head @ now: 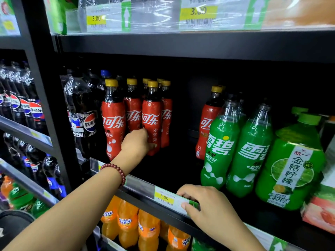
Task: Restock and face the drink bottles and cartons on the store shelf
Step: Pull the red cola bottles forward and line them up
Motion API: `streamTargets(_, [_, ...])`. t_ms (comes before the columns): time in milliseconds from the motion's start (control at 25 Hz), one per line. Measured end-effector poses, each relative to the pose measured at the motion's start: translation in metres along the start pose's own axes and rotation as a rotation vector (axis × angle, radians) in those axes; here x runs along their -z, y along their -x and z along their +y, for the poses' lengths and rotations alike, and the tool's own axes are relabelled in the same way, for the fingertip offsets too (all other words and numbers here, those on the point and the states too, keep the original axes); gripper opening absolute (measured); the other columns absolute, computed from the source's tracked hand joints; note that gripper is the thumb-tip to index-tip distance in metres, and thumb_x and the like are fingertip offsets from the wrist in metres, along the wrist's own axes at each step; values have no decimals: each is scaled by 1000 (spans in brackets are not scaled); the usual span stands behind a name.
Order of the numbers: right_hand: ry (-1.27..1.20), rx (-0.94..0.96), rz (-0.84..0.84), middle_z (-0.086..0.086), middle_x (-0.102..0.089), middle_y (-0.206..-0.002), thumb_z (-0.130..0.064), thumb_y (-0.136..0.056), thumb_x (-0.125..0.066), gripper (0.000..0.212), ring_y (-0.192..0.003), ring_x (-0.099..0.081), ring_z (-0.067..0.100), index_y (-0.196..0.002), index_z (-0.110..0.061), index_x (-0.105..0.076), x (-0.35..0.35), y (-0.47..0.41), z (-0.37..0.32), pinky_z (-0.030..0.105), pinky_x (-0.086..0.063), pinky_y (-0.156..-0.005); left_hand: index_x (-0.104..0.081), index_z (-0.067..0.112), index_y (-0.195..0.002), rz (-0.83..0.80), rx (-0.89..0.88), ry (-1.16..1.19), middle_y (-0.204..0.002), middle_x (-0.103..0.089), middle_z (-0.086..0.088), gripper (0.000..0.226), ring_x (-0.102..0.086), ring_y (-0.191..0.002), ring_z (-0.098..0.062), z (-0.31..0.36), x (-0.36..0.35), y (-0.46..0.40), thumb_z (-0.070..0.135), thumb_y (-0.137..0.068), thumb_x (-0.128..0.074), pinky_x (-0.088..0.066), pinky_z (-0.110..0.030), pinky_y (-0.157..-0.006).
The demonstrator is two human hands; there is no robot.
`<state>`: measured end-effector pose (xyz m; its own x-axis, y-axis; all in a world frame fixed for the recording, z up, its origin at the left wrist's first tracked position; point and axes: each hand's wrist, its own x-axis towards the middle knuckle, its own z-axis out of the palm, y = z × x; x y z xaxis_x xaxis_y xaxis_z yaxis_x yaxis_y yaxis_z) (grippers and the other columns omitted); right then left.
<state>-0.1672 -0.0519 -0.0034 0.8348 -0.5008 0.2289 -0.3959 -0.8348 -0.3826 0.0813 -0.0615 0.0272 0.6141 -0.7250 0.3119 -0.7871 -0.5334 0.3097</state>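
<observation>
Red-sleeved cola bottles (151, 122) with yellow caps stand in a cluster at the left of the middle shelf (181, 167), set back from its front edge. The left hand (136, 142) reaches in at the lower body of the front bottles; its fingers are curled against the second-from-left front bottle, but whether they close fully round it cannot be told, because the hand hides the contact. The right hand (203, 203) rests on the shelf's price rail (163, 196), fingers hooked over the top edge and thumb on the face of the price label.

Handling, as judged: each bottle is full, so moderately heavy for its size. The plastic wall is stiff under carbonation, and the glossy sleeve is likely slick. The waisted mid-body gives the most secure hold; the neck below the cap is a narrower alternative. Bottles are tall and narrow-based, so pushing high on one may topple its neighbours.

Clearances: open shelf floor lies between the cluster and a single red bottle (208, 122) beside the green soda bottles (223, 147). Large dark cola bottles (81, 113) stand touching or nearly touching the cluster on its left. The shelf above leaves little room over the caps, so slide bottles forward rather than lift them.
</observation>
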Motion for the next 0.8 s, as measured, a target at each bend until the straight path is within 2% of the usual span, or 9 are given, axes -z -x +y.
streamTargets(120, [4, 4, -6, -15, -65, -101, -29, -90, -53, 17, -84, -57, 6, -107, -31, -54, 1, -2, -4, 27, -47, -76, -63, 7, -100, 51, -142, -101, -98, -65, -14, 40, -64, -95, -34, 25, 18, 2, 42, -81, -68, -47, -35, -72])
streamTargets(200, [27, 3, -7, -15, -65, -103, -29, -91, -53, 19, -77, -52, 3, -110, -32, -53, 2, -2, -4, 23, -42, -71, -67, 13, -87, 22, -245, 91, -81, -65, -6, 34, -66, -85, -27, 46, 16, 5, 45, -77, -71, -46, -30, -66])
streamTargets(240, [35, 4, -8, -15, -65, -104, -30, -92, -53, 19, -73, -49, 2, -111, -33, -53, 2, -2, -5, 23, -40, -69, -69, 14, -90, -8, -261, 239, -80, -67, -3, 35, -66, -83, -23, 55, 10, 6, 45, -75, -74, -49, -29, -68])
streamTargets(360, [36, -3, -18, -14, -64, -103, -31, -92, -52, 19, -71, -46, 3, -110, -34, -52, 2, 0, -6, 25, -39, -69, -63, 9, -114, -36, -241, 581, -100, -70, -4, 54, -66, -93, -17, 76, -19, 2, 38, -71, -80, -51, -29, -83])
streamTargets(520, [27, -2, -5, -12, -62, -100, -32, -90, -52, 19, -87, -53, 9, -109, -35, -49, 1, -1, -6, 27, -42, -74, -48, 4, -132, -81, -213, 800, -122, -62, -10, 75, -59, -112, -21, 100, -47, -18, 24, -70, -83, -47, -34, -98])
streamTargets(640, [26, 6, -8, -11, -61, -101, -31, -90, -52, 19, -91, -53, 10, -109, -34, -49, 2, -2, -5, 27, -41, -74, -45, 3, -133, -148, -218, 869, -121, -62, -11, 75, -60, -109, -23, 115, -61, -37, 14, -70, -82, -47, -35, -97])
streamTargets(800, [2, 7, 0, -9, -63, -101, -31, -90, -53, 21, -90, -54, 11, -111, -32, -51, 1, -2, -3, 27, -43, -76, -49, 4, -126, -171, -252, 863, -112, -63, -5, 59, -59, -98, -15, 134, -71, -46, 11, -74, -77, -44, -20, -80])
